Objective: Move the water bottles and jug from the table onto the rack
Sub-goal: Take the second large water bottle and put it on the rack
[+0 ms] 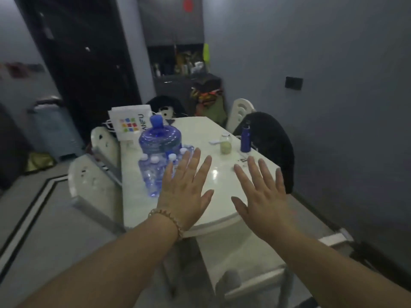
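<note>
A large blue water jug (159, 138) with a blue cap stands on the left side of the white table (200, 130). In front of it stands a cluster of several clear water bottles (153, 172) with white caps. My left hand (184, 190), with a bead bracelet on the wrist, is spread flat above the table, partly covering the bottles. My right hand (262, 192) is spread flat to its right, over the table's near end. Both hold nothing. No rack is recognisable in view.
A white paper bag (129, 123) stands behind the jug. A small jar (226, 144) and a blue flask (245, 138) stand on the table's right. White chairs (89, 181) line the left side; a dark garment (271, 143) hangs over a right chair. A wall is close on the right.
</note>
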Demonstrator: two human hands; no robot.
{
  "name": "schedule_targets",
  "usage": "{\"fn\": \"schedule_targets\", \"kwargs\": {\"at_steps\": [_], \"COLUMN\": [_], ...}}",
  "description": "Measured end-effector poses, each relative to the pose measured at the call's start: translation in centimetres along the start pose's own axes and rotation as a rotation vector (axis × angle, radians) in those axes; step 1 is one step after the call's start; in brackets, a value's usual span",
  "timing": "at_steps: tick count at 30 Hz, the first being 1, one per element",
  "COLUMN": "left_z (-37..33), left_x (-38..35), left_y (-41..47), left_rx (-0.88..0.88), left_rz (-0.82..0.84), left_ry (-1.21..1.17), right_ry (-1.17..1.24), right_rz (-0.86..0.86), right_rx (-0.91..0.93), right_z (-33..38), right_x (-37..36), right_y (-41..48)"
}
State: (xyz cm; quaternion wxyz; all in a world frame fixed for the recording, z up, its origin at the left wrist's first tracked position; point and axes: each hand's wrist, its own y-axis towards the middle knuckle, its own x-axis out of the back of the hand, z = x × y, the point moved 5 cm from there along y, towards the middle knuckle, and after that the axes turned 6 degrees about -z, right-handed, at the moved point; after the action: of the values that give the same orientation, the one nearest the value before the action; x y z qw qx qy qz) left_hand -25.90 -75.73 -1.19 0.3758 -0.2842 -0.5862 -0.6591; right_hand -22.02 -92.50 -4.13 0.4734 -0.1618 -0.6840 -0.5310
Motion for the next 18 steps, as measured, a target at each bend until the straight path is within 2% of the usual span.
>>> {"fn": "schedule_targets", "kwargs": {"at_steps": [4,12,18], "left_z": [9.1,23.0,32.2], "left_x": [-1.5,-6.2,-8.8], "left_y": [-1.3,-0.6,1.8], "left_rx": [0.069,0.179,0.163], "left_rz": [0.010,0.052,0.042], "left_ry": [-0.005,0.095,0.125], "right_ry": [0.043,0.103,0.114], "right_rz": [-0.011,0.043,0.053], "right_rx": [0.050,0.136,0.144], "right_z": [8.7,20.6,28.2], "right_x": [-3.0,-11.9,-15.9], "right_y": [5.0,14.0,19.9]}}
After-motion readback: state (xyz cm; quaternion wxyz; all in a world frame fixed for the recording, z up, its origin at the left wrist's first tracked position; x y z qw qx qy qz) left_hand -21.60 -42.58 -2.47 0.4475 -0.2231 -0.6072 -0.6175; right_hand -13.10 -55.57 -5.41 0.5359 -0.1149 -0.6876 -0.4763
